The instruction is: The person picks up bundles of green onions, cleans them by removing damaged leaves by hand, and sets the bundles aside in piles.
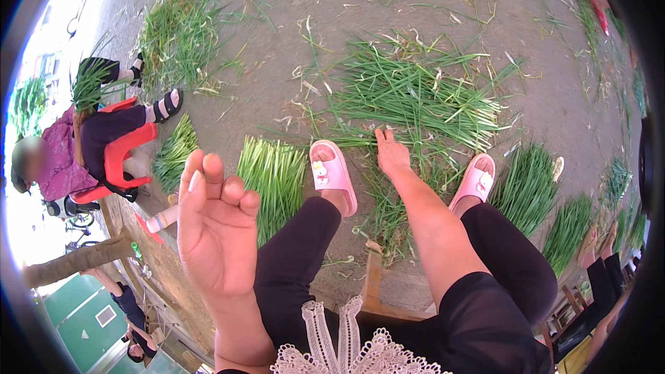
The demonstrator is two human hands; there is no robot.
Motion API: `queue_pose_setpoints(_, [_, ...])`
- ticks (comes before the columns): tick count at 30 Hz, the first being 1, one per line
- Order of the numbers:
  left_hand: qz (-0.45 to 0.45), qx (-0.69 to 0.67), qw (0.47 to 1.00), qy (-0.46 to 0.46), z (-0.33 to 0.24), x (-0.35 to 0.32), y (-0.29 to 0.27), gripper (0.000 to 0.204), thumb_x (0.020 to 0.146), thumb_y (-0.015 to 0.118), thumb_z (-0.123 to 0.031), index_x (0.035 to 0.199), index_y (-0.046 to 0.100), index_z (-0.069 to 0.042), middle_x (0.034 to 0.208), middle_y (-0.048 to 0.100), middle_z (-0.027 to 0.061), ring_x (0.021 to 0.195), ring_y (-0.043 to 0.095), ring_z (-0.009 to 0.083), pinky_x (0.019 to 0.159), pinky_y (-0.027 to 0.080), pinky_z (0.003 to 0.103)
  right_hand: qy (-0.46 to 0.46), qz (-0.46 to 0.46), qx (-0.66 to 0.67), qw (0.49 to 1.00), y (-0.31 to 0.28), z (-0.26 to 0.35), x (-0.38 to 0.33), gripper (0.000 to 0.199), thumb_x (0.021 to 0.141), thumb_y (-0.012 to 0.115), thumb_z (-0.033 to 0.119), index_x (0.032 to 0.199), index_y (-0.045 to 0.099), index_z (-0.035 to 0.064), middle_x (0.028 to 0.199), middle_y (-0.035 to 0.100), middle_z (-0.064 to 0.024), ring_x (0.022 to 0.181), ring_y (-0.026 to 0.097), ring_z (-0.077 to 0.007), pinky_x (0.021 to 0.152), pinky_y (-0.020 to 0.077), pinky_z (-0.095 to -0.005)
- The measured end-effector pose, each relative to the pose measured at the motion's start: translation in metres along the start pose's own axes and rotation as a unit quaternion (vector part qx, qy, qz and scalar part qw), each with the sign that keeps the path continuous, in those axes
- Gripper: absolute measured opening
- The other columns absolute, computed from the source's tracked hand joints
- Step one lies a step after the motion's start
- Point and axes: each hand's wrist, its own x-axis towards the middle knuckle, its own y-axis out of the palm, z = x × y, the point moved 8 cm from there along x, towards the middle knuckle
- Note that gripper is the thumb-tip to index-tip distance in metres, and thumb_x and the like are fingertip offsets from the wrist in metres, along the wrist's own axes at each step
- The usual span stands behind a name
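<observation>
My left hand (223, 239) is raised on the left, palm in view and fingers loosely bent, with nothing in it. Beyond my feet, a loose heap of long green stalks that look like garlic chives (409, 86) lies on the ground, pale ends mostly to the right. My right hand (393, 155) reaches down to the heap's near edge. Its fingers stretch out to the stalks there, and no bunch shows in them; whether the fingertips touch is unclear. More loose, thin greens (388, 218) are strewn below that hand, between my pink slippers (334, 176).
A neat bundle of stalks (269, 180) lies beside my left leg, another (524, 183) past my right foot. At left, a person sits on a red plastic stool (125, 156), near a scattered heap of greens (181, 38). A wooden stool edge (374, 280) shows between my legs.
</observation>
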Motion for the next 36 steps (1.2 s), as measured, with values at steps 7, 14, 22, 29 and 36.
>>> queue_pose_setpoints(7, [0.0, 0.017, 1.0, -0.009, -0.005, 0.004, -0.009, 0.025, 0.092, 0.043, -0.012, 0.115, 0.049, -0.005, 0.104, 0.059, 0.0048, 0.079, 0.055, 0.0155, 0.07, 0.046, 0.031, -0.007, -0.061, -0.06, 0.996, 0.015, -0.024, 0.012, 0.014, 0.077, 0.052, 0.016, 0.083, 0.058, 0.004, 0.078, 0.064, -0.0159, 0.074, 0.064, -0.03, 0.066, 0.0503, -0.0408])
queue_pose_setpoints(14, [0.0, 0.035, 0.999, -0.024, 0.007, 0.003, -0.002, 0.023, 0.091, 0.045, -0.012, 0.112, 0.05, -0.004, 0.101, 0.06, 0.0061, 0.078, 0.057, 0.0156, 0.068, 0.048, 0.029, -0.003, -0.212, 0.065, 0.975, -0.107, -0.058, -0.026, 0.022, 0.076, 0.05, 0.022, 0.077, 0.058, 0.0025, 0.072, 0.061, -0.0202, 0.07, 0.06, -0.0363, 0.066, 0.0484, -0.0451])
queue_pose_setpoints(22, [0.041, 0.057, 0.995, -0.065, 0.039, -0.003, 0.032, 0.023, 0.089, 0.049, -0.011, 0.11, 0.051, -0.004, 0.098, 0.061, 0.0067, 0.076, 0.058, 0.0147, 0.067, 0.049, 0.028, -0.04, -0.154, 0.058, 0.986, -0.161, -0.114, -0.051, 0.029, 0.075, 0.054, 0.026, 0.095, 0.061, 0.0062, 0.09, 0.061, -0.0201, 0.082, 0.059, -0.0351, 0.074, 0.0473, -0.043])
queue_pose_setpoints(29, [0.047, 0.102, 0.99, -0.083, 0.059, -0.007, 0.051, 0.023, 0.09, 0.048, -0.013, 0.111, 0.051, -0.006, 0.098, 0.061, 0.0037, 0.074, 0.057, 0.0134, 0.066, 0.047, 0.027, 0.192, -0.198, 0.249, 0.928, -0.11, -0.253, -0.054, 0.044, 0.074, 0.061, 0.027, 0.113, 0.055, 0.0091, 0.105, 0.059, -0.0199, 0.095, 0.057, -0.0357, 0.084, 0.0449, -0.0391])
queue_pose_setpoints(36, [0.058, 0.122, 0.987, -0.088, 0.072, -0.013, 0.064, 0.023, 0.089, 0.047, -0.01, 0.11, 0.05, -0.001, 0.096, 0.06, 0.0084, 0.071, 0.058, 0.0161, 0.064, 0.047, 0.029, 0.142, -0.141, -0.012, 0.98, -0.084, -0.25, -0.06, 0.052, 0.072, 0.062, 0.024, 0.119, 0.046, 0.0105, 0.115, 0.053, -0.011, 0.109, 0.049, -0.0274, 0.091, 0.0399, -0.0402])
